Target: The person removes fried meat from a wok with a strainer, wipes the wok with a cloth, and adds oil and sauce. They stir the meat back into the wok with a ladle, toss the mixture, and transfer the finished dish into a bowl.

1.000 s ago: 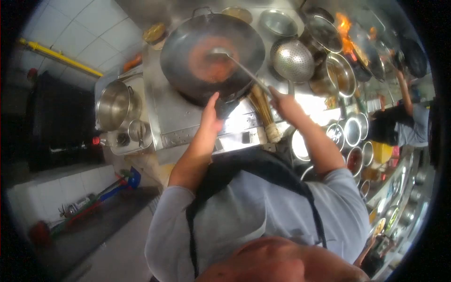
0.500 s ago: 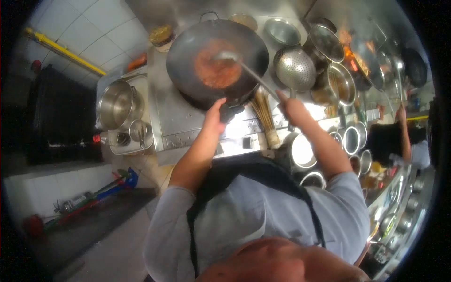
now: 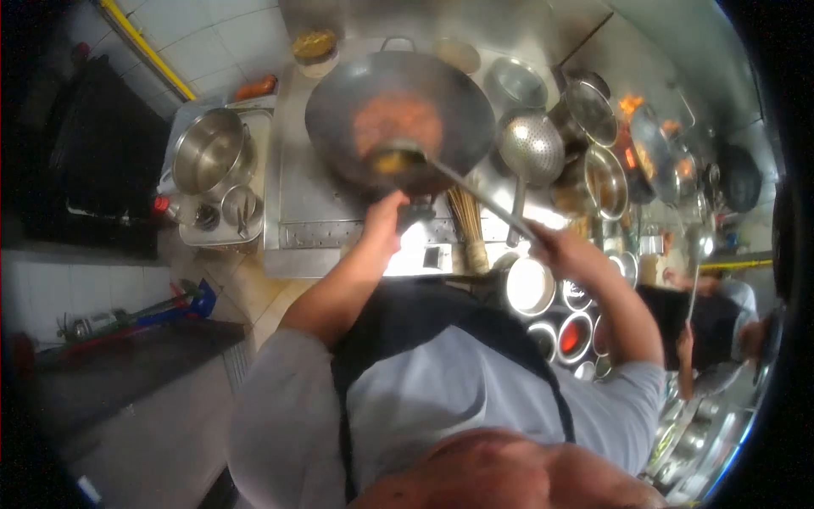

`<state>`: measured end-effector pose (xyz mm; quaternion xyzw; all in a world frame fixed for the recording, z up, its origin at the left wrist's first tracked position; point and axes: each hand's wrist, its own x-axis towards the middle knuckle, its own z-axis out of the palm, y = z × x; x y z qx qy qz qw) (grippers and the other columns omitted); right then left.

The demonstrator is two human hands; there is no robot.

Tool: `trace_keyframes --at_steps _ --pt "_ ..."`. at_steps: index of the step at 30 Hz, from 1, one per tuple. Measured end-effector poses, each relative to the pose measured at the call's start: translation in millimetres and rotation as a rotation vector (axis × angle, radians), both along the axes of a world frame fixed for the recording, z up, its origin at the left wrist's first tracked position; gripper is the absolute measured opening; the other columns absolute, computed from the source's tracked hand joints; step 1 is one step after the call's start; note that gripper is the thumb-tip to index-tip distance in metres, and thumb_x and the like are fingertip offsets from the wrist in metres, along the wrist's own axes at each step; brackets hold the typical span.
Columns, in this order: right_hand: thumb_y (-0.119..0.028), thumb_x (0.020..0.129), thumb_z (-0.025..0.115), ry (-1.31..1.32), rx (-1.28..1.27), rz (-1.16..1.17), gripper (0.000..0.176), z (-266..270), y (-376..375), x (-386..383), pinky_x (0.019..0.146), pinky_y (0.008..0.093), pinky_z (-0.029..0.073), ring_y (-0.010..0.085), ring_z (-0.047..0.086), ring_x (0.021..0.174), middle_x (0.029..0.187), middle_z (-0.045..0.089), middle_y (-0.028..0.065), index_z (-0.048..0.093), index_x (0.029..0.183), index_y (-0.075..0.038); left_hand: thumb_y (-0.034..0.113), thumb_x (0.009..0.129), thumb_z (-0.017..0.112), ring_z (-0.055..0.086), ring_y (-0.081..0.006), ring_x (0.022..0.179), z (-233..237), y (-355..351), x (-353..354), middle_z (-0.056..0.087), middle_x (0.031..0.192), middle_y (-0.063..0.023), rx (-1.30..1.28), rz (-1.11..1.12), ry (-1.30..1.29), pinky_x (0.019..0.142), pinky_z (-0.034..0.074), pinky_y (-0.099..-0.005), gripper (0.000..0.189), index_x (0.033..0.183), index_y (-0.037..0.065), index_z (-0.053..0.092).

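Note:
A large dark wok [image 3: 462, 110] stands on the steel stove, with reddish food [image 3: 397, 119] in its bottom and haze over it. My left hand [image 3: 386, 222] is closed at the near rim, around the wok's handle or a dark cloth [image 3: 417, 210] there; the exact grip is hidden. In my right hand [image 3: 560, 252] is the end of a long-handled ladle [image 3: 479, 195]. Its bowl hangs inside the near side of the wok, with something yellowish in it. Beside the wok lie a bamboo brush [image 3: 468, 229] and a perforated strainer [image 3: 531, 146].
A steel pot [image 3: 208, 151] stands on a tray at the left. Several round seasoning containers [image 3: 531, 286] sit by my right forearm. Metal pots [image 3: 604, 182] crowd the right of the stove. Farther right, flames rise near another wok [image 3: 649, 140], and another person [image 3: 704, 327] holds a long-handled ladle.
The ladle bowl has come from the wok's middle toward its near rim, my right hand moving back and right. My left hand stays at the rim. The other person has come further into view.

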<state>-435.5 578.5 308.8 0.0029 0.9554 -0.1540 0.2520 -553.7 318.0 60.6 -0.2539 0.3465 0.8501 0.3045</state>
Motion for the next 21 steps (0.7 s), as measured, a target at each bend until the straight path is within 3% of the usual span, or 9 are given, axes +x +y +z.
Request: trace_keyframes --at_steps 2,6,7,11,13,16,18,19,21 --pt "-0.024 0.090 0.055 -0.077 -0.024 0.086 0.054 14.4 2.5 12.0 0.081 0.0485 0.047 0.0421 0.062 0.091 0.096 0.064 0.0259 0.039 0.140 -0.011 0.006 0.078 0.059 0.064 -0.0210 0.072 55.3 -4.2 37.0 0.062 0.080 -0.0097 0.041 0.111 0.062 0.064 0.052 -0.0334 0.014 0.089 -0.002 0.062" --pt "-0.022 0.090 0.053 0.011 0.076 0.052 0.052 -19.2 -14.2 -5.8 0.075 0.0502 0.048 0.0426 0.063 0.085 0.089 0.064 0.0267 0.039 0.139 -0.010 0.007 0.078 0.059 0.063 -0.0205 0.072 37.4 7.3 9.0 0.061 0.079 -0.0086 0.076 0.086 0.088 0.062 0.051 -0.0325 0.011 0.086 0.000 0.061" --pt "-0.032 0.092 0.053 0.086 0.046 0.024 0.054 -53.8 -8.2 -13.6 0.068 0.0479 0.049 0.0394 0.063 0.075 0.084 0.064 0.0233 0.039 0.142 -0.017 0.009 0.078 0.061 0.062 -0.0195 0.068 14.2 6.6 6.2 0.060 0.076 -0.0076 -0.197 -0.017 0.578 0.059 0.050 -0.0326 0.009 0.082 0.001 0.060" --pt "-0.028 0.095 0.049 0.184 0.063 -0.070 0.052 -117.3 -16.2 -23.3 0.068 0.0485 0.050 0.0400 0.064 0.076 0.087 0.064 0.0249 0.034 0.143 -0.017 0.012 0.078 0.063 0.062 -0.0195 0.068 29.8 1.4 25.8 0.061 0.077 -0.0082 0.016 0.029 -0.044 0.058 0.051 -0.0333 0.014 0.083 -0.001 0.062" --pt "-0.021 0.093 0.051 0.184 0.049 -0.156 0.053 -95.9 -23.8 -19.9 0.075 0.0491 0.049 0.0411 0.062 0.087 0.091 0.065 0.0232 0.034 0.142 -0.013 0.008 0.080 0.061 0.065 -0.0226 0.082 -30.3 -16.7 69.4 0.064 0.092 -0.0127 0.039 0.065 0.030 0.067 0.054 -0.0340 0.019 0.097 -0.002 0.061" --pt "-0.022 0.092 0.054 0.246 -0.169 -0.176 0.051 -73.6 -0.2 8.6 0.076 0.0453 0.049 0.0402 0.063 0.086 0.093 0.065 0.0230 0.040 0.140 -0.011 0.005 0.080 0.060 0.064 -0.0216 0.083 -2.3 -27.1 92.9 0.063 0.091 -0.0091 -0.024 0.000 -0.012 0.073 0.055 -0.0351 0.019 0.097 -0.001 0.062" --pt "-0.022 0.091 0.056 0.169 -0.169 -0.233 0.050 -38.2 -5.2 22.0 0.078 0.0433 0.049 0.0392 0.063 0.086 0.093 0.066 0.0227 0.042 0.138 -0.011 0.022 0.088 0.054 0.064 -0.0236 0.088 -10.2 -18.3 63.8 0.064 0.098 -0.0129 -0.001 -0.022 0.130 0.076 0.054 -0.0377 0.021 0.101 0.006 0.059" --pt "-0.022 0.091 0.057 0.101 -0.164 -0.293 0.050 -27.1 -7.4 24.4 0.079 0.0414 0.048 0.0383 0.064 0.086 0.093 0.066 0.0224 0.045 0.137 -0.010 0.021 0.086 0.055 0.065 -0.0238 0.078 31.5 -15.9 49.6 0.063 0.087 -0.0123 -0.050 -0.031 0.149 0.066 0.054 -0.0378 0.017 0.095 0.006 0.057" --pt "-0.022 0.090 0.058 0.139 -0.208 -0.332 0.050 -24.2 -10.8 23.5 0.080 0.0403 0.048 0.0375 0.063 0.087 0.092 0.066 0.0224 0.045 0.137 -0.010 0.018 0.083 0.059 0.063 -0.0263 0.068 14.1 0.8 4.0 0.061 0.078 -0.0127 0.060 0.014 0.054 0.059 0.054 -0.0411 0.017 0.091 0.003 0.055"
